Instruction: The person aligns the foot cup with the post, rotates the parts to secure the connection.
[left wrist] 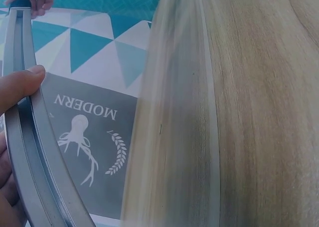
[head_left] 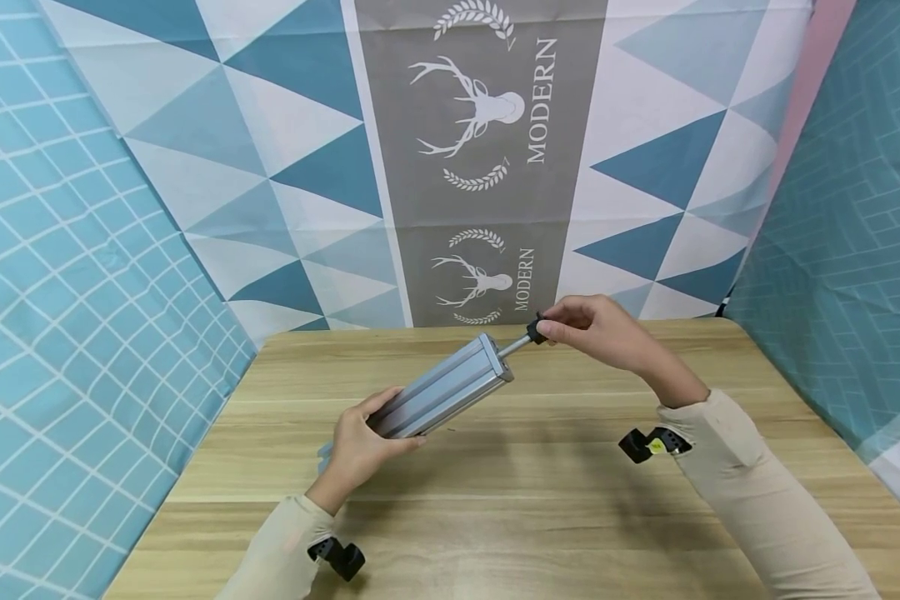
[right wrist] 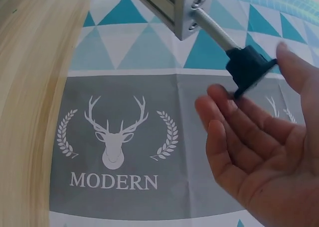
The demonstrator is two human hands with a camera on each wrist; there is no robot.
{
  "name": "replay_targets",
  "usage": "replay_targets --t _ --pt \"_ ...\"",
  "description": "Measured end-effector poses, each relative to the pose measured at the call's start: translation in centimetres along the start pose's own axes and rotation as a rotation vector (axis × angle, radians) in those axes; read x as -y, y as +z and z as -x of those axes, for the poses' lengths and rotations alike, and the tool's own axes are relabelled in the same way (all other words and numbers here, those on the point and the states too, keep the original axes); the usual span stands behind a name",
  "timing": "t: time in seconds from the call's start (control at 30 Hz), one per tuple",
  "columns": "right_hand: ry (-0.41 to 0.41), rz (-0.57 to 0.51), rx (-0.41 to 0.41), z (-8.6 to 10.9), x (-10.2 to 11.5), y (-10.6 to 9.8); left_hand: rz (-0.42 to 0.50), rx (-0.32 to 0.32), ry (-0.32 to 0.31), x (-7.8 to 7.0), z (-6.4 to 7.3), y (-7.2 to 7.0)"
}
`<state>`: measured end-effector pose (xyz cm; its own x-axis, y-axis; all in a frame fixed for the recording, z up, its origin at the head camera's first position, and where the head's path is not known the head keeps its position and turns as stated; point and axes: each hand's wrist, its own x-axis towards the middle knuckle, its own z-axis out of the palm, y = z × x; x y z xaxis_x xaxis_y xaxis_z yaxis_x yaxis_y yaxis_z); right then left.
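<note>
Above the wood-grain worktop (head_left: 487, 525), in the head view, a grooved grey metal bar (head_left: 442, 383) is held up at a slant, its far end raised toward the right; the left hand (head_left: 362, 446) grips its lower part, and the right hand (head_left: 600, 333) has thumb and fingers at a black foot (head_left: 537, 330) on the thin rod (head_left: 514, 346) that sticks out of the bar's upper end. From the left wrist, the thumb lies across the bar's grooved face with curled fingers on the other side. From the right wrist, thumb and fingertips sit at opposite edges of the foot's flared rim, the rod running straight into the bar's end face, beside a screw (right wrist: 199, 1).
</note>
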<state>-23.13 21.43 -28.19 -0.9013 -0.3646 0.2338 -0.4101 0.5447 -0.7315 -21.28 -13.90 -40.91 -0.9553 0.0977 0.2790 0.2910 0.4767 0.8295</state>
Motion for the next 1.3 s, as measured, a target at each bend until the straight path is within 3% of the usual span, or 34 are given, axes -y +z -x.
replay_targets --t 0.27,0.6,0.7,1.07,1.3 --pt "0.044 0.062 -0.030 0.0 0.2 0.3 0.007 0.001 0.002 0.0 0.0 0.1" --pt "-0.080 -0.041 0.096 0.3 -0.8 -0.4 -0.011 -0.012 -0.016 0.3 0.1 0.1" --pt "-0.083 -0.049 0.112 0.3 -0.7 -0.4 -0.014 -0.011 -0.013 0.3 0.1 0.1" --pt "0.058 0.107 -0.020 -0.1 -0.4 0.2 -0.023 -0.007 0.007 -0.1 0.0 0.0" --pt "0.059 0.063 0.003 0.1 -0.6 0.1 -0.018 0.000 -0.004 0.2 -0.1 0.0"
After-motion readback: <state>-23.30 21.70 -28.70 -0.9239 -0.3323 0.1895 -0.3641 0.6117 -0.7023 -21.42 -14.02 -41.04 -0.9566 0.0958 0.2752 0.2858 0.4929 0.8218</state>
